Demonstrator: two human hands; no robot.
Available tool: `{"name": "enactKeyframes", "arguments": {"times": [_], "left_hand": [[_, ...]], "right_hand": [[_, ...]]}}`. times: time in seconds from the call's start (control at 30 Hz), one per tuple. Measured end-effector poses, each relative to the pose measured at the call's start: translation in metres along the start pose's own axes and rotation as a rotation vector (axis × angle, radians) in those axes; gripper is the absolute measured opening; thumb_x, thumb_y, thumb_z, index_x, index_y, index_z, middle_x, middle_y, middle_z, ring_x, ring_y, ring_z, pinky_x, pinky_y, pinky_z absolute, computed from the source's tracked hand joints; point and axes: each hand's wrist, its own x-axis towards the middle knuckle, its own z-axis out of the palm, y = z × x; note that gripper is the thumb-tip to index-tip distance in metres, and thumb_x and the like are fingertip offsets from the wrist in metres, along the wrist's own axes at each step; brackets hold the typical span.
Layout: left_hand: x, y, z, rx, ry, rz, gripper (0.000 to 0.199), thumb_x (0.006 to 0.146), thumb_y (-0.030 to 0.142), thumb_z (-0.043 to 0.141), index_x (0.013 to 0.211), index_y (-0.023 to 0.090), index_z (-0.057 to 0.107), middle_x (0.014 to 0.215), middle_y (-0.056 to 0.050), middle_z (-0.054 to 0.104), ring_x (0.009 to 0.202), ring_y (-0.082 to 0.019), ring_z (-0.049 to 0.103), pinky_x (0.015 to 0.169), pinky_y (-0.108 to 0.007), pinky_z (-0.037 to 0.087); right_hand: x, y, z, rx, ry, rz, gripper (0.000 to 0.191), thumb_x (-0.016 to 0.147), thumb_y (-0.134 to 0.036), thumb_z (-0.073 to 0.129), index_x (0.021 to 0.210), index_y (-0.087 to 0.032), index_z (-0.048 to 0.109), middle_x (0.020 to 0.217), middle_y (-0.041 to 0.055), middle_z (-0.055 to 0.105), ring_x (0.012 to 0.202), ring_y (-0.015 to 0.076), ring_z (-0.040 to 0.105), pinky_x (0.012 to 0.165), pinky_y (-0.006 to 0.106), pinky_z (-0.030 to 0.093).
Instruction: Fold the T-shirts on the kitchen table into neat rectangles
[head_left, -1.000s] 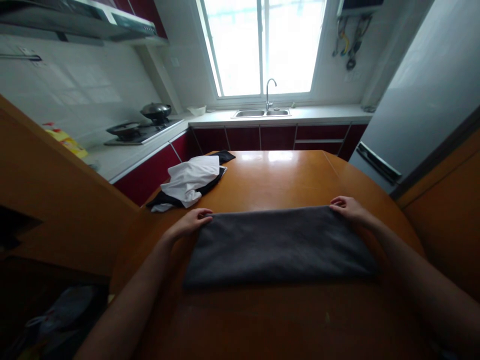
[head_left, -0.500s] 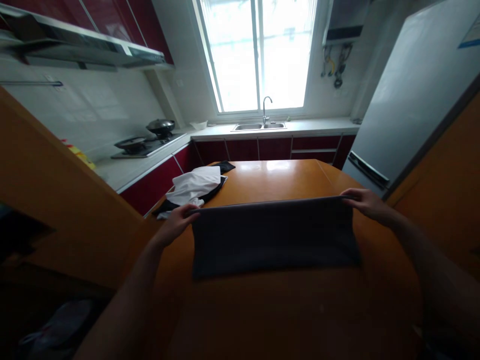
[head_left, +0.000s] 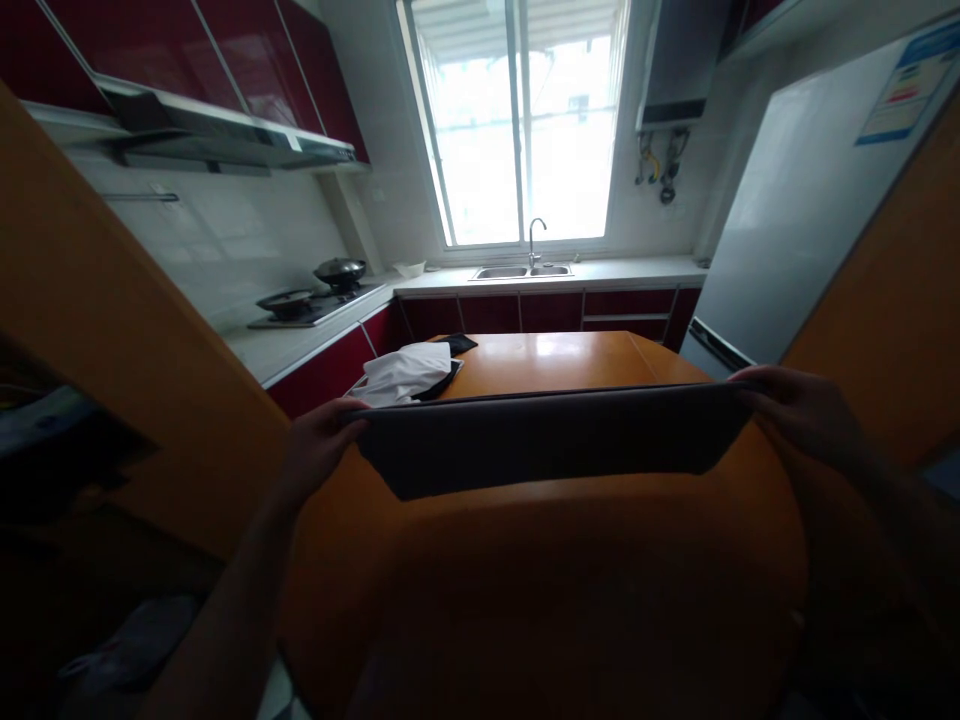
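Observation:
A dark folded cloth [head_left: 555, 435] is stretched wide above the wooden table [head_left: 570, 580]. My left hand [head_left: 322, 440] pinches its upper left corner between thumb and fingers. At the upper right corner, my right hand [head_left: 799, 405] grips the cloth the same way. The cloth's lower edge hangs free and is narrower than the top edge. Behind its left part lies a pile with a white cloth [head_left: 409, 372] and a black cloth [head_left: 457, 343], partly hidden by the held cloth.
Beyond the table, a counter [head_left: 622, 270] carries a sink [head_left: 502, 272] with a tap. On the left are a stove with a lidded wok [head_left: 339, 270] and a pan [head_left: 285, 302]. A fridge [head_left: 795, 190] stands on the right.
My hands have moved farther apart and nearer, with the cloth between them. Its lower edge has swung up and away. The view has tilted up a little.

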Motion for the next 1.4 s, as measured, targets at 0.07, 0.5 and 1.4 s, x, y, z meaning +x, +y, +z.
{"name": "enactKeyframes", "arguments": {"times": [0.07, 0.5, 1.4], "left_hand": [[-0.005, 0.002, -0.004, -0.03, 0.0, -0.028, 0.038, 0.069, 0.054, 0.074, 0.089, 0.021, 0.072, 0.085, -0.003, 0.069, 0.077, -0.02, 0.063, 0.066, -0.027, 0.051], [-0.007, -0.009, 0.005, -0.026, 0.063, -0.069, 0.037, 0.07, 0.049, 0.076, 0.093, 0.021, 0.073, 0.087, -0.003, 0.072, 0.081, -0.022, 0.065, 0.069, -0.027, 0.052], [0.016, -0.111, 0.1, -0.221, -0.572, -0.64, 0.062, 0.049, 0.062, 0.088, 0.083, 0.012, 0.073, 0.074, -0.007, 0.07, 0.062, -0.016, 0.061, 0.055, -0.025, 0.045]], "right_hand": [[-0.003, -0.002, -0.005, 0.017, -0.007, 0.014, 0.036, 0.077, -0.052, 0.069, 0.094, -0.021, 0.074, 0.085, 0.007, 0.074, 0.076, 0.0239, 0.067, 0.068, 0.033, 0.053], [0.006, -0.011, 0.01, 0.043, 0.033, 0.048, 0.039, 0.072, -0.052, 0.07, 0.094, -0.02, 0.074, 0.085, 0.0079, 0.074, 0.077, 0.0244, 0.066, 0.071, 0.036, 0.053], [0.029, 0.119, 0.154, 0.264, -0.487, 0.592, 0.028, 0.07, -0.035, 0.076, 0.087, -0.013, 0.074, 0.09, 0.0145, 0.076, 0.076, 0.0231, 0.071, 0.064, 0.029, 0.056]]}}
